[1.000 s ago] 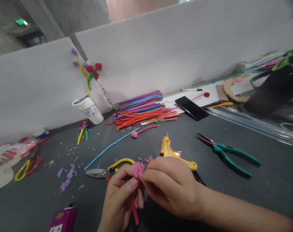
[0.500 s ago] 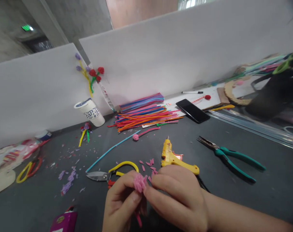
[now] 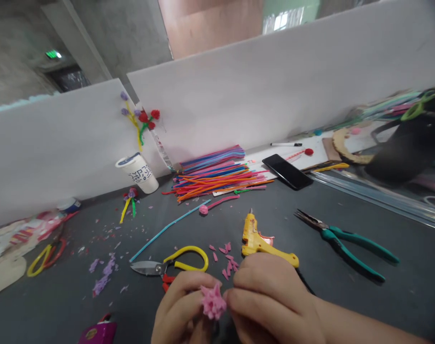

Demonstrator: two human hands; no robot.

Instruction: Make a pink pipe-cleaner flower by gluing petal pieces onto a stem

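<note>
A small pink pipe-cleaner flower (image 3: 213,302) with pointed petals faces up near the bottom of the view. Closed around it from the left is my left hand (image 3: 183,306); its stem is hidden. My right hand (image 3: 275,296) has its fingers curled, with the thumb and index at the flower's right edge; whether a loose petal is pinched there I cannot make out. Cut pink petal pieces (image 3: 230,263) lie just beyond the hands. Yellow-and-red handled scissors (image 3: 189,253) rest by my left hand, and a yellow hot glue gun (image 3: 255,239) lies beyond my right.
Teal needle-nose pliers (image 3: 332,234) lie at right. Bundled pipe cleaners (image 3: 217,177), a phone (image 3: 287,171) and a paper cup (image 3: 140,174) line the white partition. Purple scraps (image 3: 104,277) and a purple box (image 3: 99,332) are at left. A light blue pipe cleaner (image 3: 167,222) crosses the middle.
The flower has tilted so its top faces me and sits slightly lower. My right fingers have drawn a little away from its centre. The whole view has shifted slightly.
</note>
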